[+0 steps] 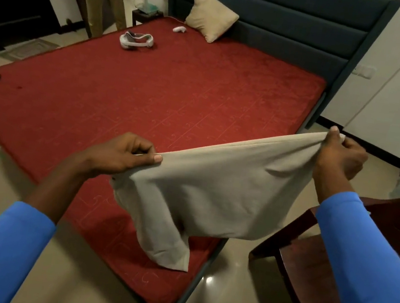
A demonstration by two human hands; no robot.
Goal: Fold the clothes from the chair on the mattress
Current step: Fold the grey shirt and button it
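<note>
Pinching one top corner of the shirt [214, 187] between thumb and curled fingers [157, 158] of the left hand [126, 153]. Gripping the other corner in the right hand [341, 156], closed tight round a bunch of fabric. Pulled taut between the two, up in the air over the near right corner of the mattress [150, 92], sleeve end dangling low there; touching or not, cannot tell. Just off the right edge, a dark chair [307, 258]. Out by the far left edge, a white headset [136, 40]; near the far edge, a small controller [179, 29] and a tan pillow [210, 15] leaning on the headboard [292, 14].
</note>
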